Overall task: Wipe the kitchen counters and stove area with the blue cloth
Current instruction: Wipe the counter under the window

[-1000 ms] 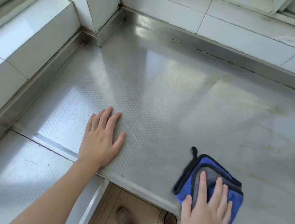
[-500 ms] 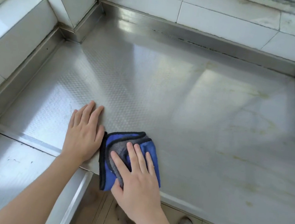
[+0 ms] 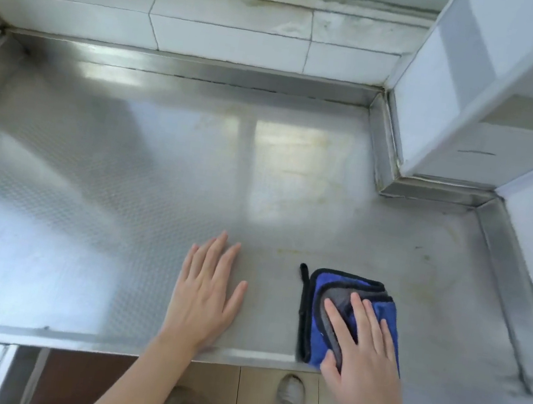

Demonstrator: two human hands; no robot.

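A folded blue cloth [image 3: 323, 312] with a grey inner face and black trim lies on the stainless steel counter [image 3: 157, 186] near its front edge. My right hand [image 3: 361, 348] presses flat on the cloth with straight fingers, covering its right half. My left hand [image 3: 206, 292] rests flat on the bare counter, fingers spread, a little to the left of the cloth and not touching it. Yellowish stains mark the steel behind and to the right of the cloth.
White tiled walls [image 3: 230, 32] border the counter at the back, and a tiled column [image 3: 478, 94] juts in at the right behind a raised steel lip [image 3: 382, 149]. Below the front edge are floor tiles and the person's shoes [image 3: 288, 400].
My right hand has slid the cloth to the right, away from my left hand, which it was touching half a second ago. The view has swung right, bringing the tiled column in.
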